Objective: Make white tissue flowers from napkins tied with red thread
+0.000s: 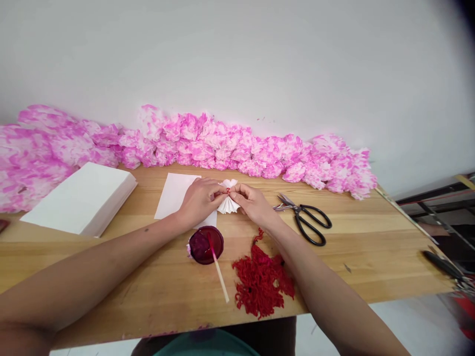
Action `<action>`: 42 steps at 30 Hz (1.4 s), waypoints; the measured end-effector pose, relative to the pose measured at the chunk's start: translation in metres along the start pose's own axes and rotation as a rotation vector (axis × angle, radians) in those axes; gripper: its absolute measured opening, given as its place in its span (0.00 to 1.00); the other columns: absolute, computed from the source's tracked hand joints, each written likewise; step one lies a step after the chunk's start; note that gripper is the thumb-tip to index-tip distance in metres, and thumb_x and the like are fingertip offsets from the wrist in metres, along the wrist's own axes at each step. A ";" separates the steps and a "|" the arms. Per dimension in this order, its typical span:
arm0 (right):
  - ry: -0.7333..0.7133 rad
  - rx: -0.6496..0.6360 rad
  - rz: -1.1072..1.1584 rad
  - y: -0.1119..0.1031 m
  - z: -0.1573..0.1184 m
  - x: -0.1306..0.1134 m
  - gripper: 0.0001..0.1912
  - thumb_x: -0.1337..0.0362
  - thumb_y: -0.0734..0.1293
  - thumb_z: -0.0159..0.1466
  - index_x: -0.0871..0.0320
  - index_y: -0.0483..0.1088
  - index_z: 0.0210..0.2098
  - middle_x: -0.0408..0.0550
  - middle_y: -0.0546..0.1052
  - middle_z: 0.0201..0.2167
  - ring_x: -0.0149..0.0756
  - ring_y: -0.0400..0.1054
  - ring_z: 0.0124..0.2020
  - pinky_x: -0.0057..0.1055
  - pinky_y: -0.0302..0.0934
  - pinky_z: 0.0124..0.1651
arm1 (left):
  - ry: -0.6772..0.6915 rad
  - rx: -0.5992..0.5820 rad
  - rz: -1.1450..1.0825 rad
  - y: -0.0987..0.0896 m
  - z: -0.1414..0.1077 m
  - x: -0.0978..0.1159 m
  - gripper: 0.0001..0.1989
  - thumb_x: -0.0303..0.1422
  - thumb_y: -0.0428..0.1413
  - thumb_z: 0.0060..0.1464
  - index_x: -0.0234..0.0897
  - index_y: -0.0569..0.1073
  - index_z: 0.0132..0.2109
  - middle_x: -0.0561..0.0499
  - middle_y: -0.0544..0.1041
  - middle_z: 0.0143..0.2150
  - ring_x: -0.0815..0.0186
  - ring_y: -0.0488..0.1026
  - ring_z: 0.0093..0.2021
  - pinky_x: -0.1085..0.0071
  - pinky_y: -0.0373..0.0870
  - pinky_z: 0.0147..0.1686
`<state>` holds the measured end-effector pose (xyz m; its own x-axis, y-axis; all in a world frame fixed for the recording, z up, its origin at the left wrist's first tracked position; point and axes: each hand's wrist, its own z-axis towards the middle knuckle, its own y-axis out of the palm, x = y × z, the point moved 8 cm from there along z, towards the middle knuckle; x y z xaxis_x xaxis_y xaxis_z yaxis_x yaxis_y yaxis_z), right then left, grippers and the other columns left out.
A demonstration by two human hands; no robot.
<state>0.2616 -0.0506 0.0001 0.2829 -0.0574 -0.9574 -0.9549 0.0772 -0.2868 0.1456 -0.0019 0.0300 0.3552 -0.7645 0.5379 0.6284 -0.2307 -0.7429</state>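
Note:
Between my two hands is a pleated white paper fan (228,204), pinched at its middle with a bit of red yarn (228,190) around it. My left hand (202,198) closes thumb and fingertips on the yarn from the left. From the other side my right hand (250,200) pinches at the same spot. Under the left hand lies a white paper sheet (168,198). Nearer me sits a round dish of dark magenta dye (202,249), with a pale stick (221,279) leaning out of it. A tangle of red yarn (260,284) lies by my right forearm.
Black-handled scissors (302,215) lie right of my right hand. A thick stack of white paper (83,198) is on the left. Pink and white paper flowers (222,143) line the wall. Another black-handled tool (443,264) lies at the table's right edge.

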 end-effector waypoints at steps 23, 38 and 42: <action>0.010 0.033 -0.019 -0.002 0.000 0.001 0.11 0.57 0.65 0.59 0.58 0.71 0.36 0.41 0.73 0.28 0.26 0.62 0.22 0.25 0.58 0.26 | -0.095 -0.043 -0.093 -0.002 0.002 -0.001 0.07 0.30 0.52 0.53 0.36 0.73 0.29 0.54 0.73 0.25 0.68 0.66 0.27 0.72 0.58 0.30; -0.063 0.106 -0.255 -0.005 -0.003 -0.010 0.07 0.61 0.63 0.60 0.58 0.69 0.30 0.39 0.70 0.24 0.29 0.59 0.25 0.26 0.52 0.30 | 0.067 -0.034 0.170 -0.004 0.000 0.010 0.11 0.34 0.51 0.61 0.39 0.77 0.33 0.51 0.77 0.29 0.62 0.70 0.35 0.64 0.57 0.38; -0.049 0.098 -0.248 -0.005 -0.004 -0.012 0.09 0.60 0.62 0.60 0.57 0.67 0.27 0.39 0.68 0.23 0.28 0.58 0.24 0.26 0.51 0.30 | 0.164 -0.002 0.259 -0.006 -0.002 0.019 0.14 0.35 0.49 0.64 0.39 0.78 0.36 0.49 0.80 0.33 0.61 0.71 0.37 0.62 0.56 0.40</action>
<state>0.2622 -0.0540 0.0135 0.5133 -0.0383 -0.8574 -0.8433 0.1630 -0.5122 0.1471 -0.0165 0.0442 0.3866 -0.8850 0.2595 0.5299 -0.0171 -0.8479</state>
